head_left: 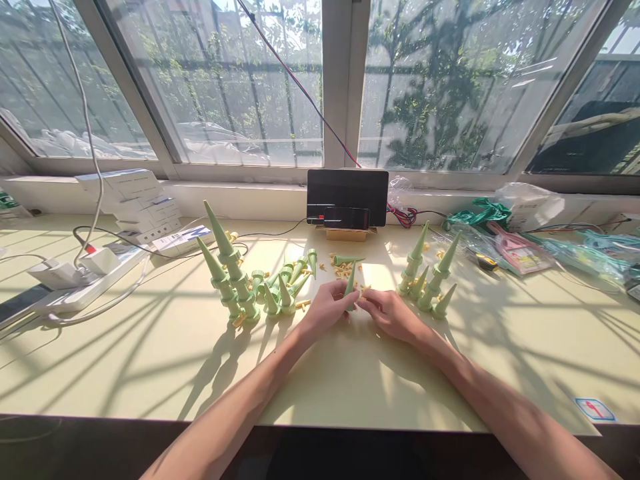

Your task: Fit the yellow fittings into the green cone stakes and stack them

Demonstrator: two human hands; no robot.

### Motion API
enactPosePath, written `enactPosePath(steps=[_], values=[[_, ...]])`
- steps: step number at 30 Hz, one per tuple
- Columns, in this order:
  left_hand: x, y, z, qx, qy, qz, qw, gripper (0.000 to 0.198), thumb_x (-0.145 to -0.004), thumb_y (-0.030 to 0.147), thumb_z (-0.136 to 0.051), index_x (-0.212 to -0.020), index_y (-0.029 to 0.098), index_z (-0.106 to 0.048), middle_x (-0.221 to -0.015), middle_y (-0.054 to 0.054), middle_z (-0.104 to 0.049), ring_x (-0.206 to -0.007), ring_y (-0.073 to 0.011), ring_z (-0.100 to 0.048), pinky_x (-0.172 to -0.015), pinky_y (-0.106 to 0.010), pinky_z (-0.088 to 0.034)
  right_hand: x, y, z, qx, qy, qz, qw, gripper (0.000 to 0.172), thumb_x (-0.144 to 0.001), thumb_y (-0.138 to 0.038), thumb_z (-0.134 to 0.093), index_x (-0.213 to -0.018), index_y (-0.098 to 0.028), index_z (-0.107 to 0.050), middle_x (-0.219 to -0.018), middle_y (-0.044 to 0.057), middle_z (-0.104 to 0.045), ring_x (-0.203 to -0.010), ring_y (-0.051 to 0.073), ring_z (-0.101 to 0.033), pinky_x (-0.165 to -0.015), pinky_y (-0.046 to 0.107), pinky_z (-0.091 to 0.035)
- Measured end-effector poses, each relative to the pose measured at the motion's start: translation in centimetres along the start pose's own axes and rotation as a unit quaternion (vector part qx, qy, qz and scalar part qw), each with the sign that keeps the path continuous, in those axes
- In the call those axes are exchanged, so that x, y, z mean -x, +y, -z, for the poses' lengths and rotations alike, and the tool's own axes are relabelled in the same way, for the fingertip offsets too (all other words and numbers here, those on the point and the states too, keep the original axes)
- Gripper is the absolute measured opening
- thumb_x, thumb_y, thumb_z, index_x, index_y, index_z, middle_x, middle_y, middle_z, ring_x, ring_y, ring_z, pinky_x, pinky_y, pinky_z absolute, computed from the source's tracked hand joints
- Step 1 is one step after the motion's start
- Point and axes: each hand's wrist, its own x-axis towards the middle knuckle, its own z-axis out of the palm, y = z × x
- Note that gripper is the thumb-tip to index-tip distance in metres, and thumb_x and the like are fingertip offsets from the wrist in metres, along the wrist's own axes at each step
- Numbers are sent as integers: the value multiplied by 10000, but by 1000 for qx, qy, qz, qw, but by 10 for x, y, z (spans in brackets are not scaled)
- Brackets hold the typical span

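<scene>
At the centre of the frame the left hand (327, 310) pinches a green cone (351, 285) in its grip, tip up, just above the bench (320, 380). The right hand (393, 313) sets curled fingertips at the cone's base; whether its grip holds anything I cannot tell. Stacked cones (227, 267) stand left of centre, and yellow bits (343, 268) lie just behind the hands.

Left hand (327, 308), right hand (393, 313), both pinched
</scene>
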Motion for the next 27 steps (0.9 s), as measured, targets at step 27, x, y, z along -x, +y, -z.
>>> enactPosePath(steps=[27], values=[[0,1,1,-6,-21,-26,999,354,-824,496,-669,-923,156,-685,-848,-62,-661,-785,-164,-602,-554,-225,-445,0,-9,3,-17,-17,-40,999,353,-977,-367,-391,-672,-198,-442,-579,-31,-431,-563,119,-375,-581,268,-319]])
